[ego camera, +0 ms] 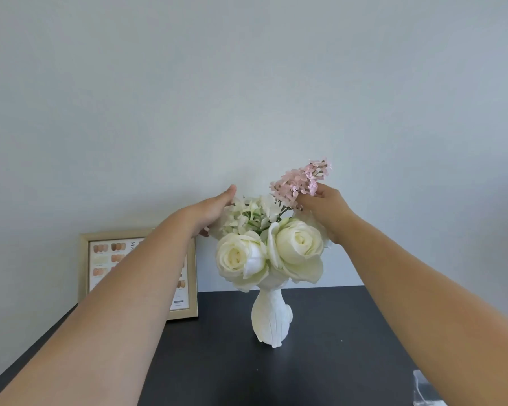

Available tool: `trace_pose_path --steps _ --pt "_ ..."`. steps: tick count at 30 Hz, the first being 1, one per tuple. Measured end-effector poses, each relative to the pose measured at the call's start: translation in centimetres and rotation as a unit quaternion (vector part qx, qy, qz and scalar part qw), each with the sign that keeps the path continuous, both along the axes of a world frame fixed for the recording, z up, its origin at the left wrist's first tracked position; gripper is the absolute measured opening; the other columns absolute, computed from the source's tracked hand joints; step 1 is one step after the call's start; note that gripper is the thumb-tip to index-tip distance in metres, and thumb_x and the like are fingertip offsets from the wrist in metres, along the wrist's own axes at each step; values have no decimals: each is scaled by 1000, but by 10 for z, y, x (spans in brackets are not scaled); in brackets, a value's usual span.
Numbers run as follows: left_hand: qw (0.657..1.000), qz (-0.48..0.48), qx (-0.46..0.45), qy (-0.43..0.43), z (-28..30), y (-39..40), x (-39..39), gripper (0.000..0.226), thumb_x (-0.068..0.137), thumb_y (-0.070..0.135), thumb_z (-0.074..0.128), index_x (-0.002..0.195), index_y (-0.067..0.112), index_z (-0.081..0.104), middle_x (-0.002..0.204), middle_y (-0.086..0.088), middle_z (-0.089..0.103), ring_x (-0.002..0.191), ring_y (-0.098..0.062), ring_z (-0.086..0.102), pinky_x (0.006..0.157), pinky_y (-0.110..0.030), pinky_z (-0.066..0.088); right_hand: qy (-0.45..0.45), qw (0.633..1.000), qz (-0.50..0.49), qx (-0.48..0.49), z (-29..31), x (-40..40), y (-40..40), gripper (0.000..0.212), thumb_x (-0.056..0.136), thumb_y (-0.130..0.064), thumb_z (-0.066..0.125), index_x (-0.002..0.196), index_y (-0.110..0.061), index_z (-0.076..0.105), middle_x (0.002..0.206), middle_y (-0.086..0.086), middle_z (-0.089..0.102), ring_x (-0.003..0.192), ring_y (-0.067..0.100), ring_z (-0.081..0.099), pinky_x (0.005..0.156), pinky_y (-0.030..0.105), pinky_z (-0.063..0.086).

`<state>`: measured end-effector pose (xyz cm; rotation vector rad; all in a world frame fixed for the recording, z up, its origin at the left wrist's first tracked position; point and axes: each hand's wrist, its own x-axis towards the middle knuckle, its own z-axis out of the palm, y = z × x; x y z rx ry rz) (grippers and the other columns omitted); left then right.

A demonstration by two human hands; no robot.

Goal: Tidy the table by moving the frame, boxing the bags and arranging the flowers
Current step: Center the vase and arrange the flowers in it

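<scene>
A white vase (270, 317) stands upright on the dark table (320, 361) and holds white roses (296, 244) and small white blossoms (247, 215). My right hand (326, 209) pinches a pink flower sprig (298, 180) at the top right of the bunch. My left hand (214, 206) reaches to the left side of the white blossoms, fingers spread and touching them. A wooden picture frame (185, 288) leans against the wall at the back left, partly hidden by my left forearm.
A clear plastic thing (423, 388) shows at the table's lower right edge, mostly behind my right arm. A plain pale wall rises right behind the table. The table's left edge runs diagonally at the lower left.
</scene>
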<state>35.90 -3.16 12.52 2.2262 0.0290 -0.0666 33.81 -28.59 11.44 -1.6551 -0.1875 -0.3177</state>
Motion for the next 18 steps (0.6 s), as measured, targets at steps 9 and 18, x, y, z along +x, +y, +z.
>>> trace_pose_path --steps 9,18 --pt "994 27 103 35 18 -3 2 94 79 89 17 145 29 45 149 -8 45 105 -27 52 80 -38 44 -8 999 22 39 -7 -8 11 5 77 -19 67 79 -21 71 81 9 73 72 22 67 77 40 54" --pt "998 -34 55 8 19 -19 0 94 79 89 19 151 31 36 158 -6 34 144 -28 31 113 -44 20 -2 999 19 35 -9 -14 16 15 80 -13 63 93 -7 68 91 16 73 72 22 67 76 39 53"
